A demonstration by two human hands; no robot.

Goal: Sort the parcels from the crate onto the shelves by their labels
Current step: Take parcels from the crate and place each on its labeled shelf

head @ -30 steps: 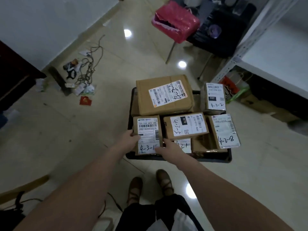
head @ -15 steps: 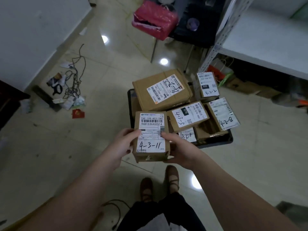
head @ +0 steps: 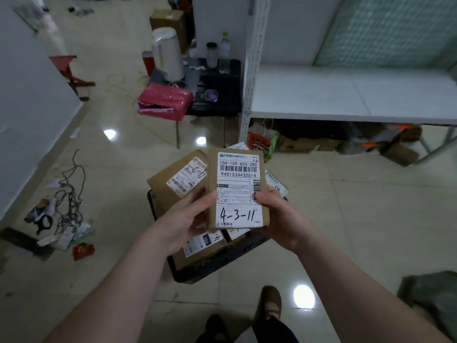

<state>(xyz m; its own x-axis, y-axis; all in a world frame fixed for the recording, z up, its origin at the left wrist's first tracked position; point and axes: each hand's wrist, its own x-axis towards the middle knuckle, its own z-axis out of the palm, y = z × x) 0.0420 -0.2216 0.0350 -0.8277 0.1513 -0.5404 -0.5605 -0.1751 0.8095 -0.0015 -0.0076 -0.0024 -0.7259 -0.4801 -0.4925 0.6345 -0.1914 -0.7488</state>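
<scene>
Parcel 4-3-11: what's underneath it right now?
The black crate, holding a big box at left, a 032 box nearer and a label edge at right. The parcel, in the left hand and right hand, hides the crate's middle.

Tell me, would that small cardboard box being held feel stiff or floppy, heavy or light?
Probably stiff: the box shows straight edges and a flat face while gripped. Likely light, since the left hand and right hand hold it up by its sides alone. Plain cardboard probably won't slip.
</scene>
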